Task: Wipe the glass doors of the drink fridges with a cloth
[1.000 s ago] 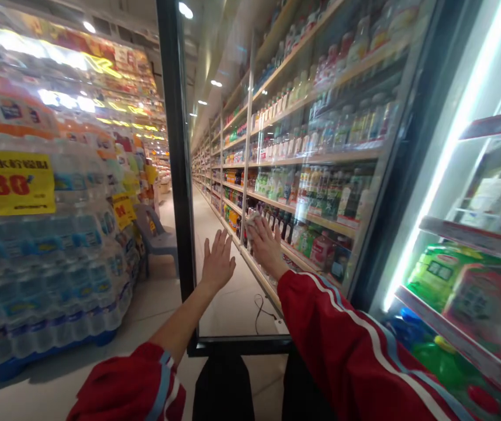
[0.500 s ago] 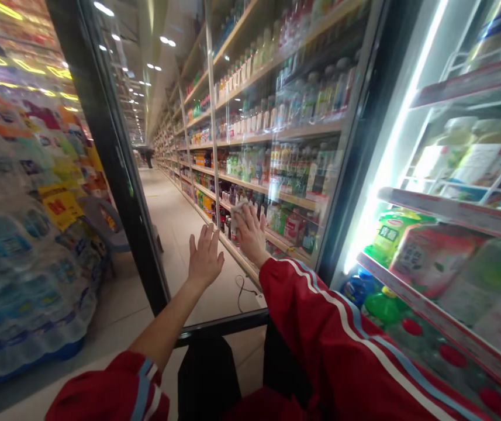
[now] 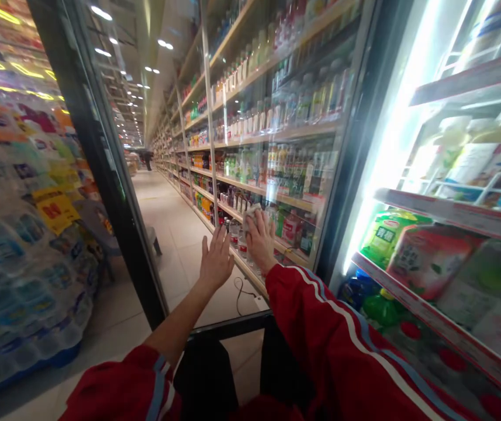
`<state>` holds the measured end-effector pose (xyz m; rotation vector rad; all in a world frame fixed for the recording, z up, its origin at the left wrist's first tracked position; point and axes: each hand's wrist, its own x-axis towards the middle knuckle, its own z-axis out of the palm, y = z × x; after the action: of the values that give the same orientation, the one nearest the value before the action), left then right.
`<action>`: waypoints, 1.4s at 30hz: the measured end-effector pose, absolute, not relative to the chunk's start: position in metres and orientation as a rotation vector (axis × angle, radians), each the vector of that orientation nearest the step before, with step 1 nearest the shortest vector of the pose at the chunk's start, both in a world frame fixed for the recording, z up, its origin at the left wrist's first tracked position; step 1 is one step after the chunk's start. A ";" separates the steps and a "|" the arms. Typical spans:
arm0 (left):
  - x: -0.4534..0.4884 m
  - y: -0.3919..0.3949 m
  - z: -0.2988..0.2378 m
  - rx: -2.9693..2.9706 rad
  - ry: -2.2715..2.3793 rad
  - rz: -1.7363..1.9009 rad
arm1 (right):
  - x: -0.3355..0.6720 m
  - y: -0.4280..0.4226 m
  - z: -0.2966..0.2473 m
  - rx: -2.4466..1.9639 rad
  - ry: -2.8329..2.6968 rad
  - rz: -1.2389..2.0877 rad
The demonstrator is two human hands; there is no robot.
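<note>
An open glass cooler door point(image 3: 276, 146) with a black frame stands in front of me. My left hand point(image 3: 216, 261) lies flat on the glass, fingers stretched upward, holding nothing. My right hand point(image 3: 261, 241) presses a pale crumpled cloth point(image 3: 251, 211) against the glass just to the right of it. Both arms wear red sleeves with white stripes.
The lit cooler interior point(image 3: 443, 234) at right holds shelves of green and red packages and bottles. Stacked packs of bottled water point(image 3: 17, 263) with yellow price signs stand at left. Through the glass, a long aisle of wooden shelves point(image 3: 241, 187) runs away. A grey chair point(image 3: 101, 225) sits by the water stack.
The view has swung left to right, with the door frame now slanted. My right hand with the cloth has shifted slightly on the glass; my left hand stays flat beside it.
</note>
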<state>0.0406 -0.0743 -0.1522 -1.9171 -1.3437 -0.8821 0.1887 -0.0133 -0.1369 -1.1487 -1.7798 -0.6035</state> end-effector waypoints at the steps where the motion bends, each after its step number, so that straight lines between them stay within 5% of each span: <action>1: 0.043 -0.074 -0.152 -1.920 -1.345 -0.884 | 0.192 -0.011 -0.135 -1.151 -1.737 -0.601; 9: 0.069 -0.069 -0.156 -1.946 -1.255 -0.817 | 0.211 -0.009 -0.176 -1.045 -1.710 -0.657; 31: 0.127 -0.045 -0.154 -2.008 -1.136 -0.727 | 0.266 0.013 -0.153 -1.240 -1.587 -0.637; 42: 0.147 -0.039 -0.164 -2.072 -1.078 -0.703 | 0.299 0.014 -0.198 -1.361 -1.597 -0.647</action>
<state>0.1468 -0.0386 -0.1644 -2.0718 -1.0779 -0.7034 0.2991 0.0137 -0.1980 -1.3615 -1.5968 -0.6467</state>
